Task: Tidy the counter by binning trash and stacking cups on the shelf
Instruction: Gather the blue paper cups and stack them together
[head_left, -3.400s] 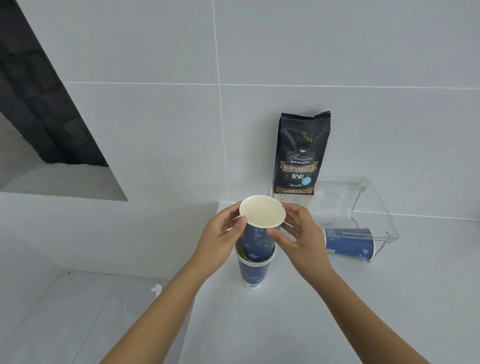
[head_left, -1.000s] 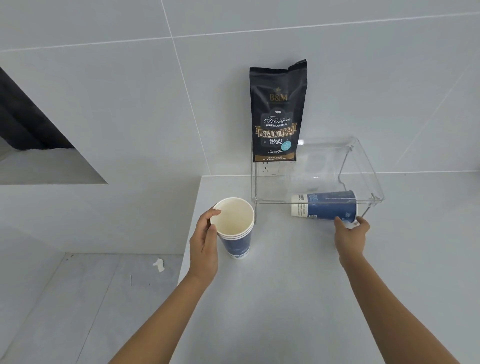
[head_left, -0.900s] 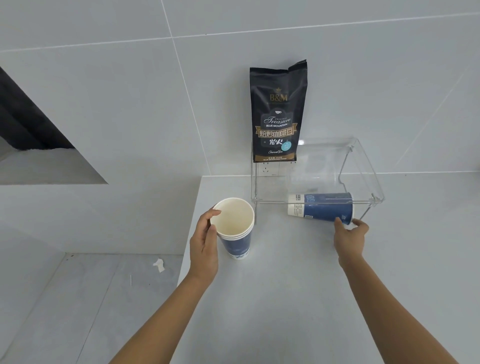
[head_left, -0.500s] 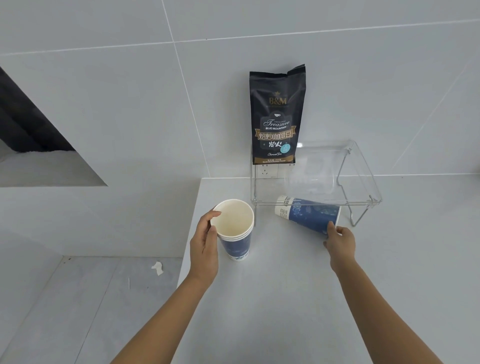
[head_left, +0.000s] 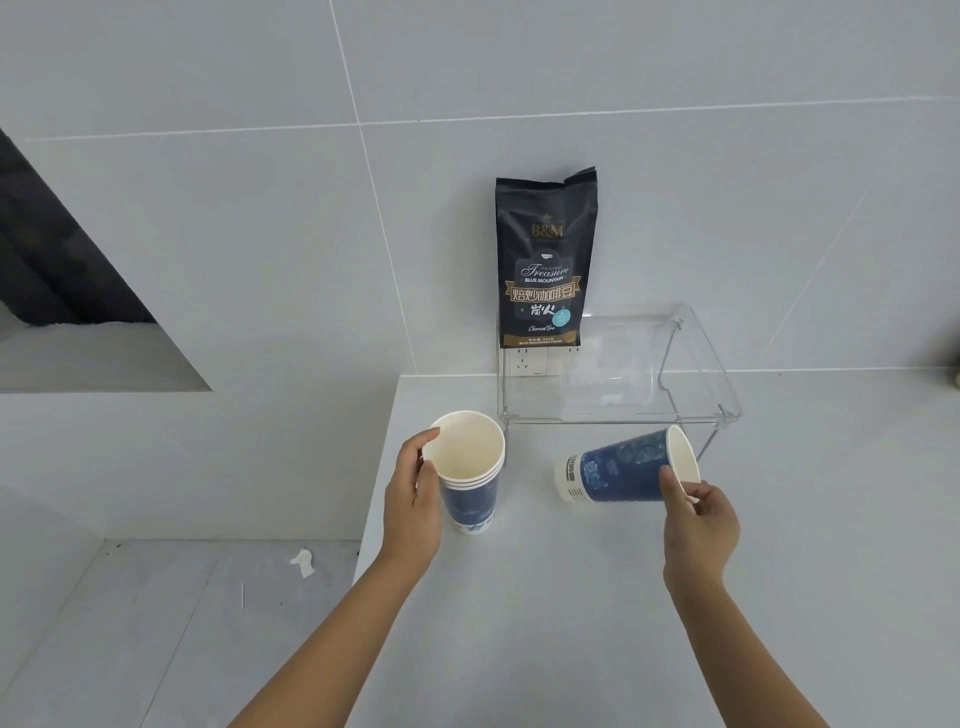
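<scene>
A stack of blue paper cups (head_left: 470, 467) stands upright near the counter's left edge. My left hand (head_left: 414, 499) curls around its left side, fingers on the rim. A single blue paper cup (head_left: 621, 473) is held sideways just above the counter, its white base pointing left and its mouth to the right. My right hand (head_left: 698, 522) pinches it at the rim. The clear acrylic shelf (head_left: 691, 364) stands behind it against the wall.
A black coffee bag (head_left: 543, 260) stands on the shelf's left end against the tiled wall. A wall socket (head_left: 524, 361) shows under it. The counter's left edge (head_left: 376, 493) drops to a lower floor with a scrap of white paper (head_left: 303, 563).
My right hand has pulled the lying cup out from under the shelf, toward me, and lifted it. My left hand has stayed on the stack.
</scene>
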